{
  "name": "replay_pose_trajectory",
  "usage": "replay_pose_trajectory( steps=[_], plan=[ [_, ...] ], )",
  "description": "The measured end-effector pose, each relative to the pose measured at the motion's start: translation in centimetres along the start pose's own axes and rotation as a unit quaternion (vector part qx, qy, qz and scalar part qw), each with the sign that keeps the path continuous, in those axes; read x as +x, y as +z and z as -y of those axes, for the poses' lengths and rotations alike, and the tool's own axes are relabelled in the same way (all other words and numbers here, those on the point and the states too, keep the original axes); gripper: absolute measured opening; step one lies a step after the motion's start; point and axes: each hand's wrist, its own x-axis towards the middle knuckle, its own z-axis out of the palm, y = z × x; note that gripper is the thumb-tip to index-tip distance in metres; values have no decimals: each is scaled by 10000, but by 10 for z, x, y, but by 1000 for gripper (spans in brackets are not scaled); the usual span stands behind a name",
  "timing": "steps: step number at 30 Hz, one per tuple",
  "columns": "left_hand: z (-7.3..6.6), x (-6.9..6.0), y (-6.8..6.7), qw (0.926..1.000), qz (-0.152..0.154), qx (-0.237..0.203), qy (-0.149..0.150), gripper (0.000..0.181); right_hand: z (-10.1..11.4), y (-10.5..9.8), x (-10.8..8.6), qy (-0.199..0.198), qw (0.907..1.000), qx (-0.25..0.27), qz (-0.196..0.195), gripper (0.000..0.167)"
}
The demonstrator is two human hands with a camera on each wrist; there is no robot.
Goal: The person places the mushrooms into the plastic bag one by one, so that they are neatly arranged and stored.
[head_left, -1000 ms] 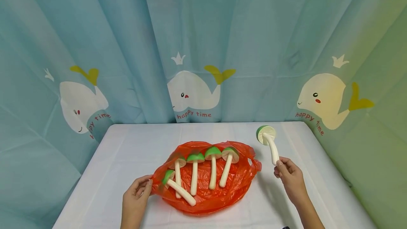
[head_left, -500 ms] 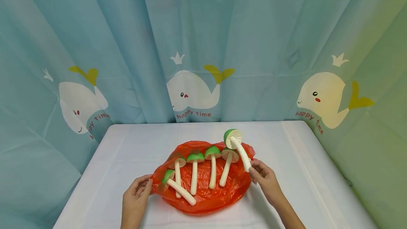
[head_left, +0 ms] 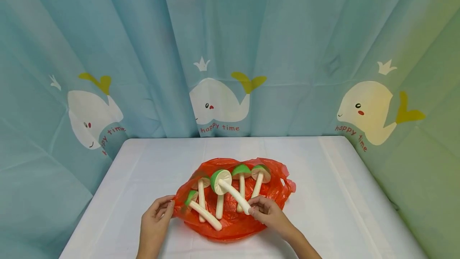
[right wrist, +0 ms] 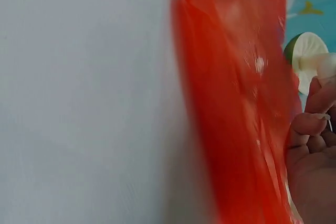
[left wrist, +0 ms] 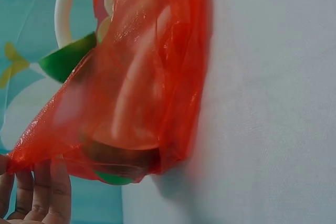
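Note:
A red plastic bag [head_left: 233, 233] lies spread open on the table, with several toy mushrooms, green-capped and white-stemmed, inside it. My left hand [head_left: 155, 221] pinches the bag's left edge; in the left wrist view the fingers [left wrist: 42, 190] grip the gathered plastic. Above the bag's middle, my right hand [head_left: 271, 217] holds a toy mushroom [head_left: 235, 195] by the end of its stem, cap up and to the left. This mushroom partly covers another one [head_left: 219, 207] behind it. In the right wrist view, the bag [right wrist: 236, 103] stands beside the right hand [right wrist: 315, 150].
The white table [head_left: 323, 211] extends around the bag on all sides. A blue-green curtain [head_left: 298, 51] printed with whales hangs behind the table's far edge. A handle loop [head_left: 289, 185] of the bag sticks out at its right.
My right hand has carried its mushroom leftward from beyond the bag's right side to over the bag's middle, also lower. The left hand has kept its grip on the bag edge.

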Motion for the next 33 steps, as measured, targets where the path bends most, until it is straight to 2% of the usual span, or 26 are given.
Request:
replay_pose_trajectory(
  steps=[4,9,13,18,24,33],
  plan=[
    [-5,-1,0,9998,5,61,-164,19,-5,12,7,73,9999,-88,115,24],
    [-2,-1,1,10000,-39,-47,-36,18,-12,25,13,200,9994,-128,254,24],
    [-2,0,1,9999,23,-116,-103,18,-18,31,13,322,9987,-275,281,23],
    [-4,0,0,9997,49,-69,-225,18,-23,35,13,402,9956,-828,161,19],
    [-1,0,0,9994,60,-216,-251,18,-24,40,12,370,9838,-1754,35,13],
    [-1,-2,0,9993,53,-205,-313,18,-15,46,9,466,9775,-2051,-179,10]
  ],
)
